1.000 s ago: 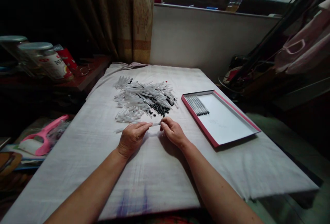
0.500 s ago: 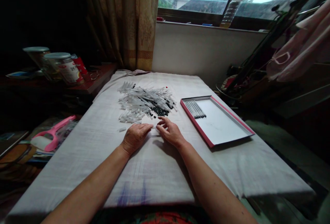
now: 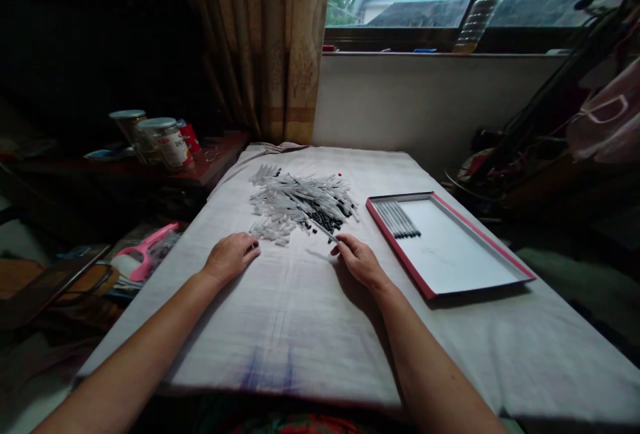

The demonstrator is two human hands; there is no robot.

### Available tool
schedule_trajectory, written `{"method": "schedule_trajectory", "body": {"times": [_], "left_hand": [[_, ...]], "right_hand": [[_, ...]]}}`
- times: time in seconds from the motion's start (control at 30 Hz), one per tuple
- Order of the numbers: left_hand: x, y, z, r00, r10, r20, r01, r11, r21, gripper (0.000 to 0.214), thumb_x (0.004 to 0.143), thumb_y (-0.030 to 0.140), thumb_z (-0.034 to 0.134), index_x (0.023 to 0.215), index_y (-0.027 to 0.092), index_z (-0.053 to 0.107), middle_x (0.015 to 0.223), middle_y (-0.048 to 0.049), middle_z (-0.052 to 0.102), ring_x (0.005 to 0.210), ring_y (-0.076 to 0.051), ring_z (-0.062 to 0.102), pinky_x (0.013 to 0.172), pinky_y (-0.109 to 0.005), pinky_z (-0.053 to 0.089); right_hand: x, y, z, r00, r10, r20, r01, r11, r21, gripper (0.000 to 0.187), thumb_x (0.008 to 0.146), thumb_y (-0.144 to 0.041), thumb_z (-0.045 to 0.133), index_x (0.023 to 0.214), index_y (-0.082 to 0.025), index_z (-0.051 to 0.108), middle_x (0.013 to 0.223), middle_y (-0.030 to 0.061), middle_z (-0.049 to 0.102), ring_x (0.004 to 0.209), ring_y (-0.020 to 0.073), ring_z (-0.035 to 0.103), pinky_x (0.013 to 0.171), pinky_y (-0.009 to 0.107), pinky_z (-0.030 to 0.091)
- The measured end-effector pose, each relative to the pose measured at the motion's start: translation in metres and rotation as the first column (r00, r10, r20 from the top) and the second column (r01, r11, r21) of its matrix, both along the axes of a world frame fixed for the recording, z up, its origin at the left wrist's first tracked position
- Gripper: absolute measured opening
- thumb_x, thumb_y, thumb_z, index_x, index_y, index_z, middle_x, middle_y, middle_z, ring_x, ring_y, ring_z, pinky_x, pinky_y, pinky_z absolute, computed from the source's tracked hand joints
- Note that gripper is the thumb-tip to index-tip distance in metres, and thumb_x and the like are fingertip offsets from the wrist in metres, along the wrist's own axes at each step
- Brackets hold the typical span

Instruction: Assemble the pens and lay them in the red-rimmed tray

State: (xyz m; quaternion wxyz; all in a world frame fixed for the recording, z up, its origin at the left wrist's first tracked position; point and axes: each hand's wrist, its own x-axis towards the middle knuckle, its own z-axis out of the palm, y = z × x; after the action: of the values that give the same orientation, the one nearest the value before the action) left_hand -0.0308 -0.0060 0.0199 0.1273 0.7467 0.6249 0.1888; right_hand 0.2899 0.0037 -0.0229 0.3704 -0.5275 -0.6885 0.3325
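My right hand pinches a slim clear pen, whose far end points up and left toward the pile. On the left, my left hand rests low over the cloth with its fingers curled. A small pale piece, apparently a clear pen cap, shows at its fingertips. Ahead of both hands lies a heap of clear pen barrels. Loose clear caps lie at its near left, and small black pen parts at its near right.
A shallow box lid with red sides stands at the right, a row of pens along its left end. A white cloth covers the table. Jars stand on a side table at left. A small red piece lies behind the heap.
My hands were close together at the middle and have moved apart. The left went left to the stray clear cap; the right now holds a pen out toward the heap. The view has shifted left.
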Motion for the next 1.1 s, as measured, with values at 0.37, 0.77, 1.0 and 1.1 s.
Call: {"method": "schedule_trajectory", "body": {"times": [0.37,0.77,1.0,1.1], "left_hand": [[0.068,0.031,-0.007,0.698,0.120,0.705,-0.050,0.992,-0.119,0.039,0.083,0.042,0.059,0.114,0.019,0.062,0.081,-0.0030,0.070,0.072,-0.016,0.068,0.062,-0.024,0.052],[0.077,0.016,-0.024,0.248,0.327,0.912,-0.008,0.942,-0.335,0.032,0.072,0.036,0.077,0.094,0.017,0.065,0.092,-0.0045,0.073,0.055,-0.007,0.064,0.043,-0.013,0.046],[0.083,0.013,-0.024,0.220,0.313,0.924,0.031,0.944,-0.327,0.033,0.067,0.035,0.081,0.089,0.015,0.067,0.085,-0.0025,0.072,0.050,-0.005,0.059,0.038,-0.012,0.039],[0.086,0.011,-0.024,0.230,0.303,0.925,0.057,0.944,-0.324,0.036,0.064,0.037,0.082,0.089,0.015,0.068,0.085,-0.0035,0.072,0.049,-0.005,0.058,0.038,-0.013,0.039]], "right_hand": [[-0.013,-0.006,0.005,0.994,-0.079,0.078,0.070,0.991,0.114,0.032,0.086,-0.035,0.046,0.102,-0.019,0.069,0.075,0.0032,0.070,0.071,0.0179,0.063,0.067,0.026,0.046],[-0.024,-0.010,0.000,0.995,0.032,-0.097,-0.022,0.994,0.108,0.030,0.084,-0.040,0.056,0.091,-0.018,0.075,0.081,0.0056,0.076,0.074,0.0200,0.068,0.071,0.030,0.052],[-0.028,-0.013,0.002,0.998,0.055,-0.008,-0.054,0.993,0.107,0.028,0.085,-0.039,0.056,0.092,-0.019,0.075,0.076,0.0044,0.075,0.070,0.0185,0.068,0.069,0.028,0.051],[-0.028,-0.013,0.002,0.997,0.075,0.006,-0.075,0.992,0.101,0.029,0.086,-0.039,0.055,0.094,-0.019,0.075,0.079,0.0047,0.076,0.072,0.0189,0.069,0.070,0.028,0.051]]}}
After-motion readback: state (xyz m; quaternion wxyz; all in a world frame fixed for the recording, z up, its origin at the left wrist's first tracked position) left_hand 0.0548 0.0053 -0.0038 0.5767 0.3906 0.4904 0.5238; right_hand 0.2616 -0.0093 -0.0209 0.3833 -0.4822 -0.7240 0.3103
